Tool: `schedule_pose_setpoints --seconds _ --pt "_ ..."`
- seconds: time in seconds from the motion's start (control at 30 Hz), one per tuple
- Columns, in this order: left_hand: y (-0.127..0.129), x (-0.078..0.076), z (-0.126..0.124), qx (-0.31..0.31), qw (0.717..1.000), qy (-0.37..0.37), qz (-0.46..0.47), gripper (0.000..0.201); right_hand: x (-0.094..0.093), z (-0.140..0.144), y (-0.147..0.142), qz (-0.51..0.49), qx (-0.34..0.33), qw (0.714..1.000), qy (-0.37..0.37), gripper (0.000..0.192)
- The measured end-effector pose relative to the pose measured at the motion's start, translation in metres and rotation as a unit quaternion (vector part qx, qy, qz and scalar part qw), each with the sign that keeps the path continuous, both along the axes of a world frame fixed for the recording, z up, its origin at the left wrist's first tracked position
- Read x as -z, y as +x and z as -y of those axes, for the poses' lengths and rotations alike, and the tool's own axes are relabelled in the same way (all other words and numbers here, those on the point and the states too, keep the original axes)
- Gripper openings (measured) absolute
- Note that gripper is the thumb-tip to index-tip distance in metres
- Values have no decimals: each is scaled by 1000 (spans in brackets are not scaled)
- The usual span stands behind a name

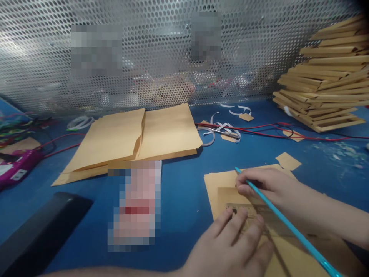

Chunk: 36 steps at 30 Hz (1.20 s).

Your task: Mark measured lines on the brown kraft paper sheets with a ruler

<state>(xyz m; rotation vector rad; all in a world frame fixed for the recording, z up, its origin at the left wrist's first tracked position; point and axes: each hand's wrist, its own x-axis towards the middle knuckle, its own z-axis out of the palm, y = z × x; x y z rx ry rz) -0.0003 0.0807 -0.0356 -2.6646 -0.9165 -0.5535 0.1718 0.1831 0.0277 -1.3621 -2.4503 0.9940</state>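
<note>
Right hand (266,184): slim turquoise stick (284,220); left hand (232,240): flat ruler (278,227).

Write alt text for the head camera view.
A right hand grips a long turquoise pen or pencil while the left hand rests on a ruler over brown paper on a blue table. Folded brown sheets lie leftward; a tall pile of brown pieces stands far right.

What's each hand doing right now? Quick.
Left hand: open, fingers spread on the ruler-like strip, not gripping.
Right hand: closed, holding the long light-blue rod.
</note>
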Motion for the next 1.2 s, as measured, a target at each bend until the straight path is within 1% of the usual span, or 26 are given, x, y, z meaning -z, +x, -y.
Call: schedule_pose_setpoints --seconds 0.1,0.2,0.3,0.37,0.47,0.57,0.63,0.73,0.87,0.97,1.1,1.17,1.2 --pt "1 1 0 -2 1000 3 11 28 5 -2 2 7 12 997 72 22" --pt "1 3 0 -3 1000 1 22 30 9 -6 2 11 -10 990 143 21" --pt "2 2 -1 -3 1000 1 23 30 12 -8 2 14 -35 984 172 17" --pt "2 1 -2 3 1000 5 29 27 13 -9 2 29 -17 983 181 16" --pt "0 -1 -3 13 999 8 49 27 12 -10 4 70 24 983 167 24" --pt "-1 -1 -2 11 999 8 45 31 9 -11 7 107 41 985 126 31" --pt "-1 1 -1 13 999 17 34 32 6 -12 7 124 41 985 115 32" --pt "0 4 -1 10 999 28 26 33 4 -14 7 135 23 980 147 36" --pt "1 5 -2 9 998 44 46 31 6 -15 10 149 -8 970 190 42" --pt "0 5 -1 7 998 35 42 33 6 -16 16 146 -37 972 181 38" --pt "-1 3 0 5 999 20 33 33 -4 -17 24 135 -70 982 112 30" --pt "-2 2 0 0 999 18 31 32 -10 -17 28 147 -69 981 101 24" --pt "-2 2 0 -3 999 19 31 32 -14 -18 31 154 -58 981 103 21"
